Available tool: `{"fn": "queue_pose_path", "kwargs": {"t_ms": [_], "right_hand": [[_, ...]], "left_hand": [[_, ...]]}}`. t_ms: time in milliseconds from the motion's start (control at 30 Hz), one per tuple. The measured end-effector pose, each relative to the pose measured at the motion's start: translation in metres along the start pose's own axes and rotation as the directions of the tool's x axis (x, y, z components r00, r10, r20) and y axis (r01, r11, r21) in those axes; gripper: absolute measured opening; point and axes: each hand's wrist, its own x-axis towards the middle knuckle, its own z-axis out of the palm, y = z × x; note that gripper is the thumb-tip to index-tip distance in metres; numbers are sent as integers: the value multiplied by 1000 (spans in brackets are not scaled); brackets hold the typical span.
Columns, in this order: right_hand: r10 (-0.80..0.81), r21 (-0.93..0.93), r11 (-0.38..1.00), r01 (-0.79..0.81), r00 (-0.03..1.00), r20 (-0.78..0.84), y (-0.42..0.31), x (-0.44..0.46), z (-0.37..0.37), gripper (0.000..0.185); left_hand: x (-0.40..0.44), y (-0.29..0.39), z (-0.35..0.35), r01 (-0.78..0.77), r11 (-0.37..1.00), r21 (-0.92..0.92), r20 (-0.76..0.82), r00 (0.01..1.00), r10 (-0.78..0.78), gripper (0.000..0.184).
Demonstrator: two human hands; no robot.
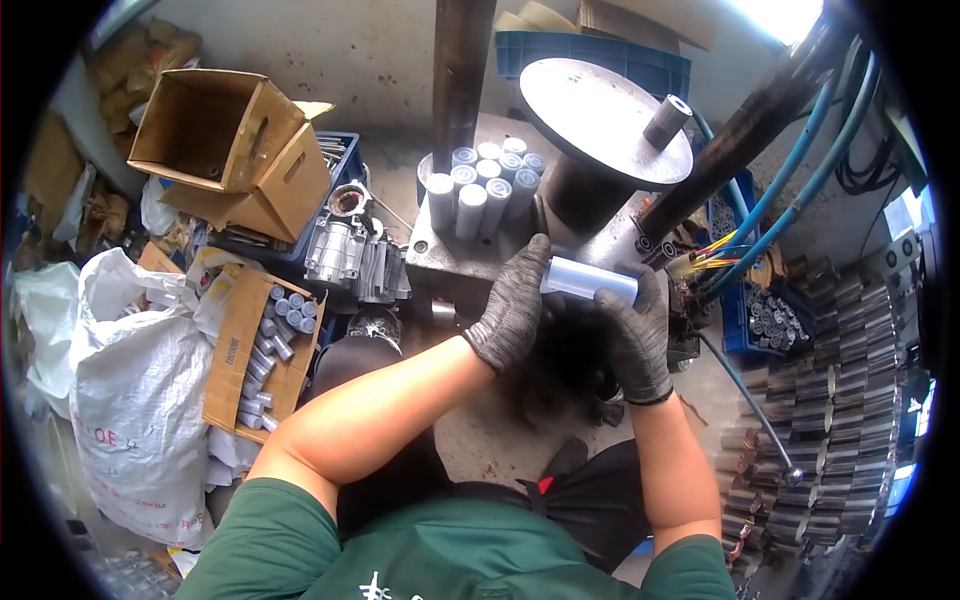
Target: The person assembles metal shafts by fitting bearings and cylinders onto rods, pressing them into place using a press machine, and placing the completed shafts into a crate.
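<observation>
A shiny silver cylinder (592, 281) lies nearly level between my two hands, in front of the machine. My gloved left hand (512, 308) closes on its left end, thumb and fingers together there. Around the right end, my gloved right hand (640, 335) is wrapped, its thumb across the near side. Just beyond my left hand, several similar upright cylinders (471, 208) stand in a group on the metal machine table (440, 250). Behind them rises a round steel plate (590, 115) on a thick post, with a short metal tube (668, 122) on its right edge.
An open cardboard box (200, 130) sits upper left above metal castings (345, 250). Lower left are a carton of small cylinders (235, 350) and a white sack (135, 400). Stacked metal parts (830, 430), blue hoses (815, 190) and a ball-ended lever (755, 410) occupy the right.
</observation>
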Motion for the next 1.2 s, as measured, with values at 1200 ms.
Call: {"fn": "queue_pose_path", "kwargs": {"t_ms": [1200], "right_hand": [[464, 420, 689, -591, 804, 371, 19, -19, -16, 65]], "left_hand": [[-41, 9, -10, -684, 628, 371, 556, 706, 440, 60]]}}
